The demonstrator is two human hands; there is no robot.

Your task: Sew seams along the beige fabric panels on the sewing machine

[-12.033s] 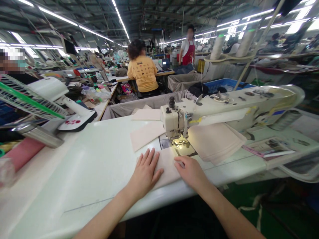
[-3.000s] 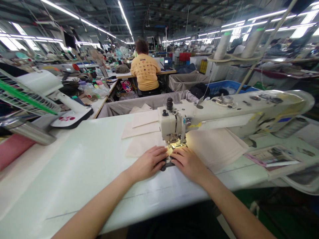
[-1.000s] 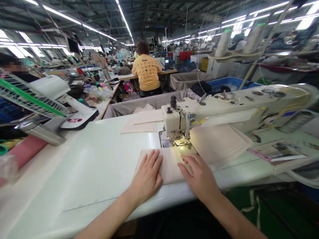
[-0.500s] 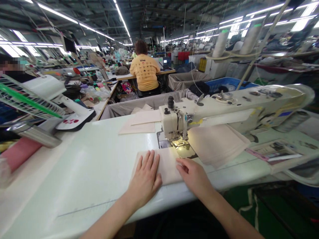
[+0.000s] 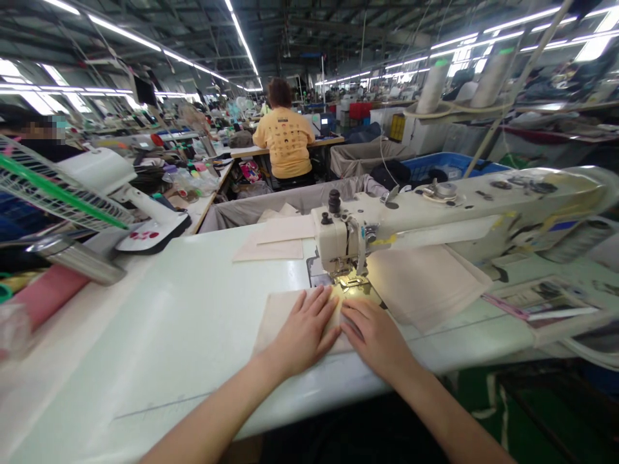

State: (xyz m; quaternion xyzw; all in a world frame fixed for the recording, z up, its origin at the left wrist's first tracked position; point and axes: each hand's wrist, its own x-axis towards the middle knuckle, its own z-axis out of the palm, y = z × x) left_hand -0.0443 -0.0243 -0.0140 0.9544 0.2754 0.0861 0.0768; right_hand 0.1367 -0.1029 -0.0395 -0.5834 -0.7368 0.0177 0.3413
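Observation:
A cream fabric piece (image 5: 275, 316) lies on the pale table just in front of the sewing machine (image 5: 337, 241). My left hand (image 5: 305, 334) rests flat on it, fingers stretched toward the lit needle plate (image 5: 352, 282). Close beside it, my right hand (image 5: 377, 335) has its fingers bent together at the fabric's right edge, thumb tucked under the index finger. Both hands' fingertips sit a little short of the presser foot. More cream fabric (image 5: 425, 283) lies under the machine arm, and further cream pieces (image 5: 285, 232) lie behind the needle area to the left.
On the left stand a white fan (image 5: 97, 171) and a steel flask (image 5: 77, 258). A small tray (image 5: 551, 303) with tools lies at right. Behind the table are a grey cloth-lined bin (image 5: 285, 196) and a blue crate (image 5: 449, 164). A person in a yellow shirt (image 5: 284, 142) sits ahead with their back turned.
My left hand has slid right and forward across the fabric, up close to my right hand. The right hand stays at the edge, its fingers slightly further forward. The view has shifted slightly.

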